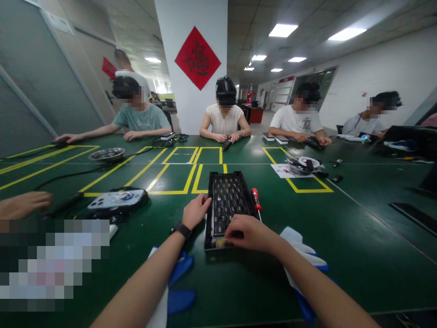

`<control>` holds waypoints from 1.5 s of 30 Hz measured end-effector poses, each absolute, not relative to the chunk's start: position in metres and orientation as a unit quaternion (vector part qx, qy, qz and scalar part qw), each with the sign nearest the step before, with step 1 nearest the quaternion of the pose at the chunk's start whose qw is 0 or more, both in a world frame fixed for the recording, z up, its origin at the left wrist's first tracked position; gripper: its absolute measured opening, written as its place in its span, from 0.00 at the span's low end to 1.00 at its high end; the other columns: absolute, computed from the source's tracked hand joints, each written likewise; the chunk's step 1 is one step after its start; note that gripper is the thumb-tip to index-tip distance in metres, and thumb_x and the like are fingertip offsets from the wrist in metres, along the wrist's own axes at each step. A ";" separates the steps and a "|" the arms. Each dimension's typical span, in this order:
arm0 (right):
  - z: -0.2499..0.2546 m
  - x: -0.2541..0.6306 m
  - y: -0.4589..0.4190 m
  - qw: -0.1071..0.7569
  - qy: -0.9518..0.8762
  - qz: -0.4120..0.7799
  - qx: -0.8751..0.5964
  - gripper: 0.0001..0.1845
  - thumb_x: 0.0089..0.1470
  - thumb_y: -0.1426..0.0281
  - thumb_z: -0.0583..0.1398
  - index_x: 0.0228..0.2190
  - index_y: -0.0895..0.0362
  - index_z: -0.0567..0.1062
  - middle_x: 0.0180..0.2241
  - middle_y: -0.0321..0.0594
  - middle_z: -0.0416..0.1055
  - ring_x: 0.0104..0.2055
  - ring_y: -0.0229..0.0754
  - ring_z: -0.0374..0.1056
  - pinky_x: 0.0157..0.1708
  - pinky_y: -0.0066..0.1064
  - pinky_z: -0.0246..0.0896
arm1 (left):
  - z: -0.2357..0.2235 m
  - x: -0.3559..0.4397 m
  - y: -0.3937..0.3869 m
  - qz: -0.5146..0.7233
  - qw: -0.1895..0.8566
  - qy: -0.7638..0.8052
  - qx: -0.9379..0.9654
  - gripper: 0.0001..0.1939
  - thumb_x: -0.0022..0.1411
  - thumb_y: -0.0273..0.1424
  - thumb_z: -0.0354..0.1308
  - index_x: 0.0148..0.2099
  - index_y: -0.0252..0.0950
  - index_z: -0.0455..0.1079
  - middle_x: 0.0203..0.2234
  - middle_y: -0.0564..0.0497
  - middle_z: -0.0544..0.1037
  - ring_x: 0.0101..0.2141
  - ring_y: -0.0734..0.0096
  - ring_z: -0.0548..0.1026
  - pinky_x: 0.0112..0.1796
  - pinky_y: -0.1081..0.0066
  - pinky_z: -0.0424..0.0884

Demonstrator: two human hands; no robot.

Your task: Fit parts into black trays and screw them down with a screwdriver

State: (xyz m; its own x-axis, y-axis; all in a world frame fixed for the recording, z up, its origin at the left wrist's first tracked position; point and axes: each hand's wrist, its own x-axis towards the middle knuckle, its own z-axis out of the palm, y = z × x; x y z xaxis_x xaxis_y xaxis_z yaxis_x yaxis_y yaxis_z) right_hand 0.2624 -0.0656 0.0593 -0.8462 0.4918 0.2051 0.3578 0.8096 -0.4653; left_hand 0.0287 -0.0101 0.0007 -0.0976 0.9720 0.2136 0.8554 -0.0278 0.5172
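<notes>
A long black tool case (pixel 228 193) with rows of small slots, apparently a screwdriver bit set, lies lengthwise on the table before me. My left hand (pixel 196 212) grips its left edge, the thumb side at the rim. Over the near right part of the case is my right hand (pixel 251 231), fingertips pinched together beside a small yellowish piece (pixel 221 243) at the near end. Whatever those fingertips hold is hidden. A red-handled screwdriver (pixel 256 199) rests along the right side of the case.
White-and-blue work gloves (pixel 180 291) lie under my left forearm, others (pixel 302 253) under my right. A phone (pixel 118 199) and cables are left; another person's hand (pixel 25 205) is near them. A metal dish (pixel 107 155) and a cable-filled container (pixel 305 165) stand farther off. Several people sit opposite.
</notes>
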 end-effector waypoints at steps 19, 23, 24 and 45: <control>0.053 0.263 -0.060 0.149 -0.948 0.202 -0.197 0.08 0.49 0.69 0.59 0.34 0.57 0.75 0.32 0.38 0.72 0.37 0.37 0.64 0.39 0.29 0.58 | 0.001 0.025 0.006 0.183 0.026 0.670 0.719 0.21 0.62 0.39 0.36 0.33 0.37 0.68 0.32 0.46 0.76 0.35 0.63 0.72 0.30 0.72 0.59; 0.059 0.259 -0.052 0.123 -0.943 0.242 -0.194 0.10 0.48 0.68 0.60 0.34 0.57 0.75 0.33 0.38 0.72 0.38 0.37 0.65 0.40 0.28 0.59 | 0.007 0.026 0.012 0.169 0.039 0.662 0.729 0.21 0.62 0.38 0.37 0.32 0.36 0.68 0.33 0.44 0.76 0.34 0.63 0.72 0.31 0.71 0.60; 0.061 0.258 -0.050 0.116 -0.940 0.253 -0.197 0.10 0.48 0.68 0.60 0.34 0.58 0.75 0.33 0.39 0.72 0.37 0.37 0.66 0.39 0.28 0.59 | 0.008 0.026 0.014 0.164 0.045 0.660 0.732 0.20 0.61 0.38 0.37 0.31 0.36 0.68 0.32 0.44 0.76 0.34 0.64 0.73 0.31 0.71 0.61; 0.050 0.254 -0.046 0.199 -0.928 0.201 -0.243 0.07 0.50 0.69 0.59 0.32 0.57 0.76 0.33 0.39 0.73 0.37 0.38 0.64 0.41 0.32 0.57 | -0.004 0.017 0.037 0.350 0.214 0.649 0.641 0.19 0.57 0.43 0.44 0.22 0.35 0.61 0.17 0.52 0.70 0.18 0.75 0.69 0.22 0.76 0.62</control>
State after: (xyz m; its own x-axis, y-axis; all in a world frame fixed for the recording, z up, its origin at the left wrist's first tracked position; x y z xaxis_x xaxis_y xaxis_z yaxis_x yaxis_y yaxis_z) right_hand 0.2535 -0.0462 0.0503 -0.8026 0.5315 0.2708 0.3723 0.8009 -0.4689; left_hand 0.0167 0.0369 -0.0043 -0.0881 0.9813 0.1712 0.6817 -0.0660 0.7287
